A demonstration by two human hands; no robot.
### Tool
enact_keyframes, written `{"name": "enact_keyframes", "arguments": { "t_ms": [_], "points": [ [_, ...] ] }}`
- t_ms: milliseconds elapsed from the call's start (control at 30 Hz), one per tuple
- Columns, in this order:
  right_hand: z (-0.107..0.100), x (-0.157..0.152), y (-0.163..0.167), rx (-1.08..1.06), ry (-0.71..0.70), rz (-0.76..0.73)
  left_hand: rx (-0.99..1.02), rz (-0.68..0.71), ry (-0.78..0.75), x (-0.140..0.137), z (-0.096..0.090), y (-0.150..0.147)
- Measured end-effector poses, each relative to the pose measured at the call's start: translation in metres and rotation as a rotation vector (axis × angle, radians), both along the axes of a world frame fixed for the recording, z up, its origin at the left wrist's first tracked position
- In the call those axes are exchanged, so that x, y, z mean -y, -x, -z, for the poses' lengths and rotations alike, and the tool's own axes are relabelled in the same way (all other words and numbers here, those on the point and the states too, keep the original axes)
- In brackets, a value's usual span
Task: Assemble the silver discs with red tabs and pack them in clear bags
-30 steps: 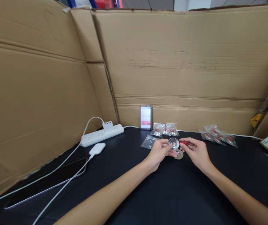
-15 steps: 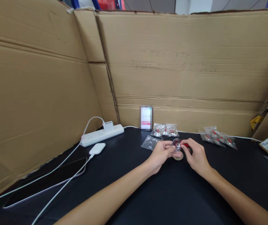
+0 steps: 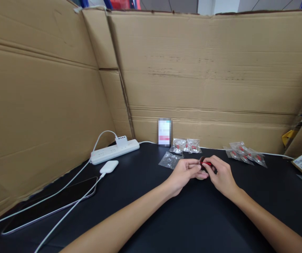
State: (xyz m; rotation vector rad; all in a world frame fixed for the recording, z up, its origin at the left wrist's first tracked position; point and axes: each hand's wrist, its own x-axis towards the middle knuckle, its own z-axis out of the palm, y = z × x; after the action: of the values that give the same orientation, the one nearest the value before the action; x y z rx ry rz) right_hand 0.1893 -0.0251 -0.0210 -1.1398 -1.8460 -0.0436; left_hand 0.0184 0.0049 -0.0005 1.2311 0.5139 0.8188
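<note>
Between my hands is a small shiny round metal piece, now turned nearly edge-on, with something red at its side. My left hand is closed on the metal piece's left edge, thumb and fingers pinching it. With thumb and fingertips, my right hand pinches the red part, which looks like a cord. Below my left fingertips shows part of a second pale round piece; whether the hand touches it I cannot tell. Fingers cover much of both pieces.
Behind my hands lie a flat clear plastic bag and several bagged round pieces, with more bags to the right. A blurred screen leans on the cardboard wall. Left are a power strip, white charger and phone.
The metal piece has turned from facing me to nearly edge-on, tilting toward my right hand. The left fingers have shifted slightly right; the right hand has barely moved.
</note>
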Motion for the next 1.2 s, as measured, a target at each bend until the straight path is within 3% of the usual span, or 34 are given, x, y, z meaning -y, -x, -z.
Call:
{"name": "enact_keyframes", "arguments": {
  "t_ms": [300, 500, 767, 1000, 1200],
  "points": [
    [-0.001, 0.004, 0.004, -0.006, -0.011, 0.046, -0.084, 0.007, -0.240, -0.002, 0.005, -0.003],
    [0.001, 0.007, 0.010, -0.024, -0.020, -0.022, -0.128, -0.080, -0.281, -0.012, 0.013, 0.000],
    [0.001, 0.007, 0.012, -0.054, -0.017, -0.098, -0.382, -0.160, -0.514, -0.013, 0.006, 0.009],
    [-0.015, 0.010, 0.012, -0.168, 0.075, -0.147, -0.397, -0.098, -0.527, -0.015, 0.004, 0.011],
    [-0.005, 0.000, 0.011, -0.495, 0.335, -0.271, -0.426, -0.059, -0.524, -0.021, 0.001, 0.015]
  ]
}}
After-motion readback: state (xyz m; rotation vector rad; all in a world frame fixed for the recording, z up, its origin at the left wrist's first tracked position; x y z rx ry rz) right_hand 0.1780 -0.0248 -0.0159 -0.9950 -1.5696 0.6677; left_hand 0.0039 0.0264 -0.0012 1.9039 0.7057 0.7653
